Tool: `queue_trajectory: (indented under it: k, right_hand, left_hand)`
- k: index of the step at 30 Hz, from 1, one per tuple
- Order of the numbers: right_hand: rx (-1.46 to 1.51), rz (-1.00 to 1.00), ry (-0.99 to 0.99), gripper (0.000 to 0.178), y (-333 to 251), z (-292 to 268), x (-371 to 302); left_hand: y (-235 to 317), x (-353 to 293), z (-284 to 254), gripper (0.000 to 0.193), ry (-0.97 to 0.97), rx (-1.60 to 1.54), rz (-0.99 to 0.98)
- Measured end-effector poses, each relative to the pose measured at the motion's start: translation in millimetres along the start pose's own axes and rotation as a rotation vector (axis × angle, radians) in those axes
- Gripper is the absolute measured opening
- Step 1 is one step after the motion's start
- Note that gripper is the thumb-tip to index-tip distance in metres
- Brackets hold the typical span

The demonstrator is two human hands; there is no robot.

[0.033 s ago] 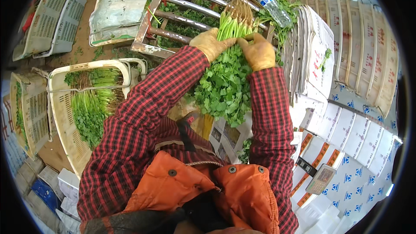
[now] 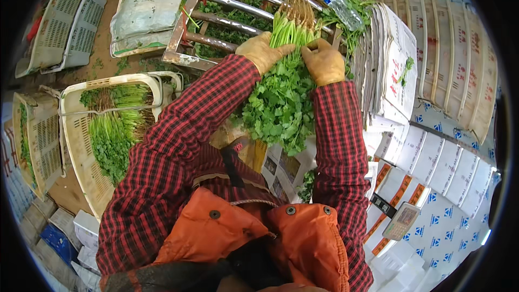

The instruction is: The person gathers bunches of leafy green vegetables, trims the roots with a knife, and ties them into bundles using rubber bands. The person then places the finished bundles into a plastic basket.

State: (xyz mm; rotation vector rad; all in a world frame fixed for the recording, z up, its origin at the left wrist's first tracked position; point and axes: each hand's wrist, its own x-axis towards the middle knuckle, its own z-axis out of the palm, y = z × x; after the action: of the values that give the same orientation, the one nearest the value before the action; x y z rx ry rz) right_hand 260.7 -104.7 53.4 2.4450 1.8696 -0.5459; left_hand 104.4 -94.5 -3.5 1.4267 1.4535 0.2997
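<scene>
A bunch of coriander (image 2: 278, 111) lies before me, its leaves toward my body and its pale green stems and brown roots pointing away. My left hand (image 2: 262, 52), in a tan glove, is closed round the left side of the stems, the thumb lying across them. At the right edge of the stems, my gloved right hand (image 2: 324, 62) has thumb and forefinger pressed together in a pinch. Whatever is between those fingertips is too small or hidden to make out. The roots rest over a metal-barred rack (image 2: 232, 5).
A plastic bottle (image 2: 336, 2) with a blue cap lies beyond my right hand, beside a stack of newspapers (image 2: 397, 65). To the left, a cream crate (image 2: 75, 130) holds more coriander. A calculator-like device (image 2: 401, 221) and white boxes (image 2: 438, 157) sit at the right.
My right hand has drawn slightly to the right, its fingertips parting from my left thumb. The left hand keeps its hold on the coriander.
</scene>
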Motion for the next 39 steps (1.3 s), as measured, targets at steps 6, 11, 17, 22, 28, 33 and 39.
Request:
queue_trajectory:
  k: [6, 11, 17, 22, 28, 33, 39]
  right_hand:
    - [0.06, 0.036, -0.001, 0.046, -8.1, 5.5, -14.3]
    - [0.03, -0.103, -0.055, 0.033, 14.8, 10.0, -19.1]
    - [0.854, -0.364, -0.662, 0.013, 22.5, -23.8, -83.0]
    - [1.855, -0.887, -0.512, 0.008, 69.9, -51.3, -96.4]
    - [1.865, -0.437, 0.379, 0.025, 126.4, -54.4, -64.8]
    - [0.821, -0.275, 0.268, 0.069, 53.4, 8.6, -57.3]
    - [0.443, 0.026, 0.186, 0.062, 11.1, 27.6, -29.0]
  left_hand:
    - [-4.5, 12.1, 7.6, 0.09, 0.016, 0.175, 0.002]
    - [0.8, 5.7, 2.4, 0.092, 0.004, 0.093, 0.024]
    - [-20.5, 21.3, 16.2, 0.094, 0.005, -0.134, 0.114]
    - [-37.9, 39.3, 19.2, 0.095, 0.031, -0.026, 0.237]
    - [-45.8, 50.0, 25.0, 0.091, 0.108, -0.074, 0.212]
    - [-8.4, 14.1, 19.0, 0.106, 0.06, -0.161, 0.055]
    - [27.9, -23.0, 10.9, 0.065, -0.055, -0.196, 0.093]
